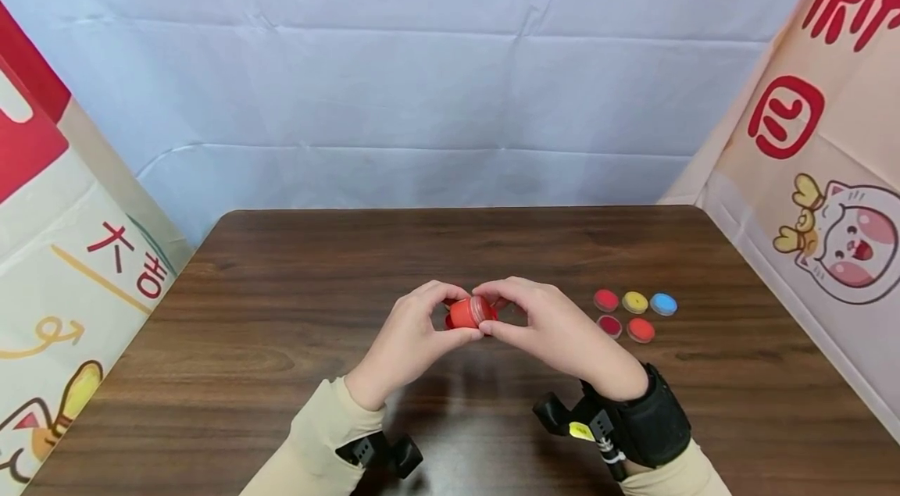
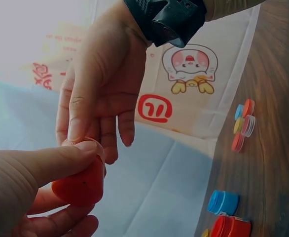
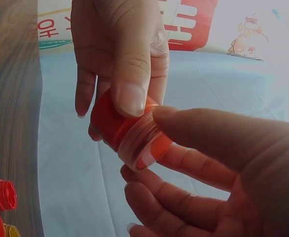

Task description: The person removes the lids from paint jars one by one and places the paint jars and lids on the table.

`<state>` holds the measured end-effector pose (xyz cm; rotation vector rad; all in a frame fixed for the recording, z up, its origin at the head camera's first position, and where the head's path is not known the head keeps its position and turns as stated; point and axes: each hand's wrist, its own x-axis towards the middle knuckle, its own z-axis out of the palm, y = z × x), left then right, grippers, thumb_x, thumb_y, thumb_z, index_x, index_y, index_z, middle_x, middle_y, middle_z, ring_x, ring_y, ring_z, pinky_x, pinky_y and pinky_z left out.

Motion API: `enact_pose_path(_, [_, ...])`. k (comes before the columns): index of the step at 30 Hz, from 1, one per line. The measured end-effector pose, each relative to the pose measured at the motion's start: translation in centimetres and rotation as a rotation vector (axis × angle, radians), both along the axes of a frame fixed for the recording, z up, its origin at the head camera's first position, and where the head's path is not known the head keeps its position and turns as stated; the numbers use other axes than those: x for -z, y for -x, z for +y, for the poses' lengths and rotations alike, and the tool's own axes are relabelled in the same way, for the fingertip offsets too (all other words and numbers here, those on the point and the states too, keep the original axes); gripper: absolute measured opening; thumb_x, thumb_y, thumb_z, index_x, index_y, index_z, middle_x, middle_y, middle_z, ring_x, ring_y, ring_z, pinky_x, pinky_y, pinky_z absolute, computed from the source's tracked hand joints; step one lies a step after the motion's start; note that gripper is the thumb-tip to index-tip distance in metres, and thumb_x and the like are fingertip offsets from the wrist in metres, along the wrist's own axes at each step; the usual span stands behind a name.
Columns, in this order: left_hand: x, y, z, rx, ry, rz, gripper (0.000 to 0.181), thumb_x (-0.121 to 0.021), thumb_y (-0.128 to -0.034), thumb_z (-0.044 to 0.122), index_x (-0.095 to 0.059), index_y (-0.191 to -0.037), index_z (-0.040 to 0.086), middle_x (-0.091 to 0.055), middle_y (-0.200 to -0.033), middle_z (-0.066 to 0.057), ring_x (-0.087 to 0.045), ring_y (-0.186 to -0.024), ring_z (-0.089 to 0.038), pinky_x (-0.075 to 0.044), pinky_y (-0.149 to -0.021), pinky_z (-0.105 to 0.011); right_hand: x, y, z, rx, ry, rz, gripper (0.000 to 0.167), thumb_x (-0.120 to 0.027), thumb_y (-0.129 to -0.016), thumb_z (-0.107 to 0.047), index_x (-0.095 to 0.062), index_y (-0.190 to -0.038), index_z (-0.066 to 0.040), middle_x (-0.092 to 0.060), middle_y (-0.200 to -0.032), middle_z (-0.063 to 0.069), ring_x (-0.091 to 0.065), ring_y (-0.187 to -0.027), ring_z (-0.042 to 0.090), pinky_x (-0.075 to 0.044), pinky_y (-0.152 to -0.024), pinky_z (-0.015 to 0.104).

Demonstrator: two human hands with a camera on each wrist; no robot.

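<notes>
Above the middle of the table, my left hand grips a small red paint jar between thumb and fingers. The thumb and fingers of my right hand pinch the jar's clear-rimmed lid, which sits on the mouth of the jar. In the right wrist view the jar lies tilted, lid toward the right hand. Below the hands, a blue jar and a red open jar stand on the table with a yellow one; the hands largely hide this group in the head view.
Right of the hands lie several round lids: a red lid, a yellow lid, a blue lid, a dark red lid and an orange-red lid. The wooden table ends at a pale cloth.
</notes>
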<state>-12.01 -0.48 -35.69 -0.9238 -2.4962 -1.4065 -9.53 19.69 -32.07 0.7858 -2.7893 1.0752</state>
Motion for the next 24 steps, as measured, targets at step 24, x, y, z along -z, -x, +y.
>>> enact_pose_path(24, [0.19,-0.06,0.14,-0.002,0.017,0.031,0.035,-0.083,-0.0704,0.018,-0.062,-0.098,0.015,-0.057,-0.092,0.009,-0.050,-0.076,-0.007,-0.043,-0.062,-0.024,0.24,0.07,-0.12,-0.002,0.003,-0.031,0.025,-0.067,-0.087,-0.022,-0.063,-0.110,-0.011,-0.062,-0.093,-0.006,-0.058,-0.086,0.010,-0.050,-0.072,0.027])
